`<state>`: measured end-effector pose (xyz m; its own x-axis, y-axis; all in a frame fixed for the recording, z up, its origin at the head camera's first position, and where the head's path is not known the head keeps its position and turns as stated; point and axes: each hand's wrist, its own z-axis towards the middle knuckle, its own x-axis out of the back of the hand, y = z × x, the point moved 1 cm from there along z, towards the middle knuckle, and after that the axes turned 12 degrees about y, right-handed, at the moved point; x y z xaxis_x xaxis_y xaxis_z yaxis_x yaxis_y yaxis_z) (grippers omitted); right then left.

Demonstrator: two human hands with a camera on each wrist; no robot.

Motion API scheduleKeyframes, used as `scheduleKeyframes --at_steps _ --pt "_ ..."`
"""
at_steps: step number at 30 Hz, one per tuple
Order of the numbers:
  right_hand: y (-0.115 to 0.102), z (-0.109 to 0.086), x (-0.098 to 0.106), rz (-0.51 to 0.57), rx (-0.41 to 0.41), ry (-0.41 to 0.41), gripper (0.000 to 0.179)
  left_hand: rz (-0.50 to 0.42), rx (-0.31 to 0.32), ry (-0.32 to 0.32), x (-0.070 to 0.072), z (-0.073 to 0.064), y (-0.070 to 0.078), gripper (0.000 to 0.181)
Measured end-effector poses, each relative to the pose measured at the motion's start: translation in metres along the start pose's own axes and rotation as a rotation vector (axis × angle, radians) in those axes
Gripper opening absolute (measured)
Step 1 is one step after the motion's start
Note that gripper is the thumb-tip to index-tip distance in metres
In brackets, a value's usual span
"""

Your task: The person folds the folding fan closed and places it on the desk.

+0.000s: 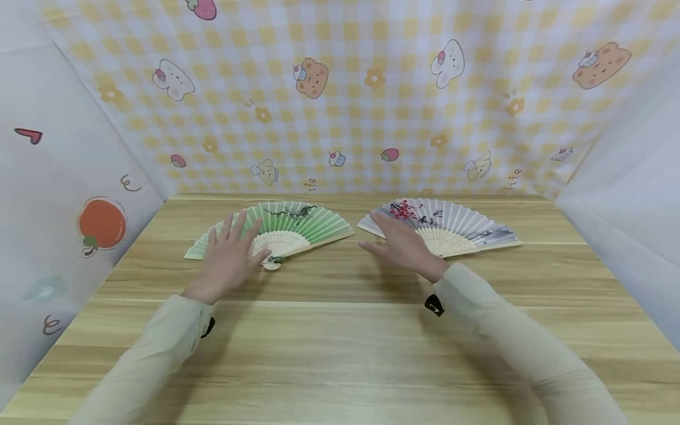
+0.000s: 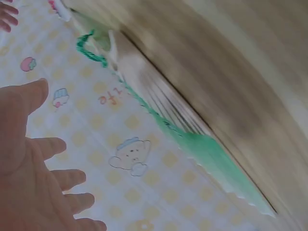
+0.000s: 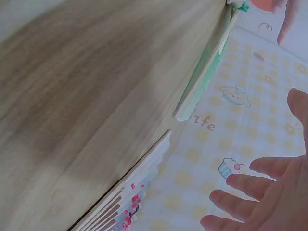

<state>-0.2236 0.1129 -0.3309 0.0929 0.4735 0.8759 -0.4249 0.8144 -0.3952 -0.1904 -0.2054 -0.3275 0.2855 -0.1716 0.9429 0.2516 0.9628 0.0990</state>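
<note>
Spread on the table, a green folding fan (image 1: pixel 329 224) with a dark branch print lies at the left, a green cord and tassel at its pivot. Beside it on the right lies an unfolded grey-white folding fan (image 1: pixel 457 218) printed with red blossoms. My left hand (image 1: pixel 228 262) hovers over the left part of the green fan, fingers spread and holding nothing. Over the left part of the grey-white fan is my right hand (image 1: pixel 404 245), its fingers extended in the right wrist view. Both wrist views show a gap between hand and fan.
The wooden table (image 1: pixel 340 354) ends at a yellow-checked cloth backdrop (image 1: pixel 350 118) with cartoon prints. White printed cloth (image 1: pixel 48 195) hangs along the left side, and plain white cloth (image 1: pixel 637 195) along the right. A dark strap part (image 1: pixel 434 304) shows under the right cuff.
</note>
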Motion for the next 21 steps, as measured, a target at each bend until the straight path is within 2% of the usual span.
scheduleKeyframes --at_steps 7,15,21 --pt "-0.003 0.011 -0.002 0.055 -0.057 -0.007 0.073 -0.043 0.026 0.007 0.005 -0.006 -0.019 0.065" --pt "-0.007 0.023 -0.012 0.068 -0.123 -0.080 0.076 -0.106 0.061 -0.013 0.007 -0.009 -0.044 0.068" --pt "-0.009 0.029 -0.020 0.085 -0.122 -0.123 0.074 -0.167 0.106 -0.080 0.004 -0.007 -0.065 0.071"
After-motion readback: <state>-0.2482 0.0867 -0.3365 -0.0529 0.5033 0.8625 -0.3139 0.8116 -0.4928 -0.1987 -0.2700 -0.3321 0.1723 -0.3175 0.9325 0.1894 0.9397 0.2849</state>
